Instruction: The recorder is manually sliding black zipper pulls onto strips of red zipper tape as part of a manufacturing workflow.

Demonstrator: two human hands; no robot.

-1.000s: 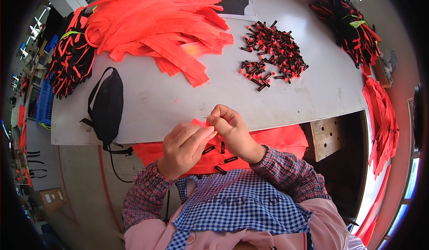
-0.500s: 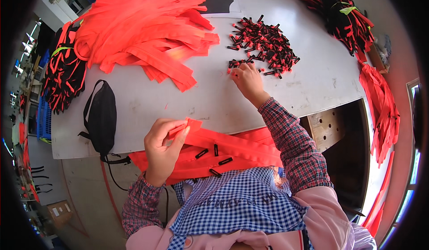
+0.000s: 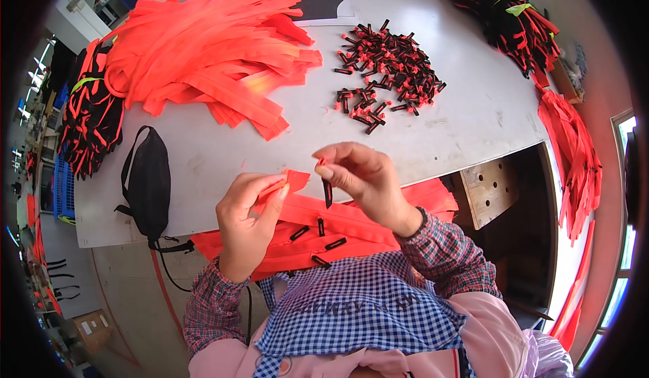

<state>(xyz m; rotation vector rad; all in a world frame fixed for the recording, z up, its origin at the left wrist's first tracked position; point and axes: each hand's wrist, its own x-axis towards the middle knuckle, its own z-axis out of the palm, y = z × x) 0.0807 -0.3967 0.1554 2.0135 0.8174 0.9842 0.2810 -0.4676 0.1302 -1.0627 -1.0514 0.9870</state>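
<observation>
Red and black, a slider (image 3: 328, 194) now hangs clamped in the grip of the right hand (image 3: 370, 181), which half a second ago was at the pile (image 3: 399, 74) on the worktop (image 3: 203, 162). Just left, apart from it, a strip (image 3: 297, 181) stays pinched in the grip of the left hand (image 3: 245, 219), near the worktop's front edge.

Left of the left grip (image 3: 247, 206): black pouch (image 3: 150, 185) on the tabletop (image 3: 460, 131), blue crate (image 3: 65, 190) farther out. Right of the right grip (image 3: 372, 183): holed wooden board (image 3: 490, 189).
</observation>
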